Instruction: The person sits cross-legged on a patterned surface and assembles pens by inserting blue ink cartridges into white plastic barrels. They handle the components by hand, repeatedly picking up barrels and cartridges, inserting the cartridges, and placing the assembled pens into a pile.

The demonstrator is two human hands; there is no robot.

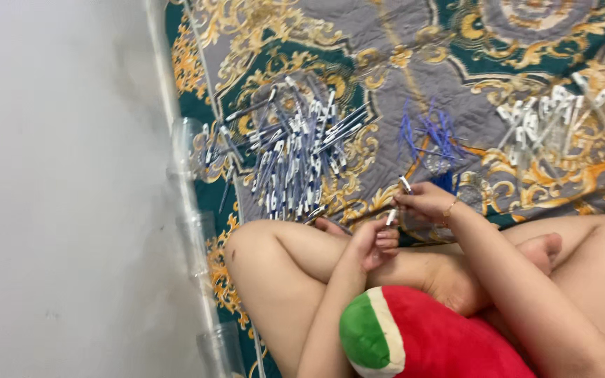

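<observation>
Surface: patterned quilt (pixel 400 77) is lying under a pen pile (pixel 295 157).
Left hand (pixel 376 241): curling, pinching a pen part (pixel 391 218).
Right hand (pixel 425 201): gripping a pen barrel (pixel 405 185); aligning both pieces squarely seems wise.

Watermelon-shaped cushion (pixel 414 336), clear plastic cups (pixel 189 143) along the white wall (pixel 57 210)

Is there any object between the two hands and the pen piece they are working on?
Nothing visible is in the way. The right hand already pinches the small pen piece at its fingertips, and the left hand touches its lower end. The pile of pens lies apart on the patterned quilt.
</observation>
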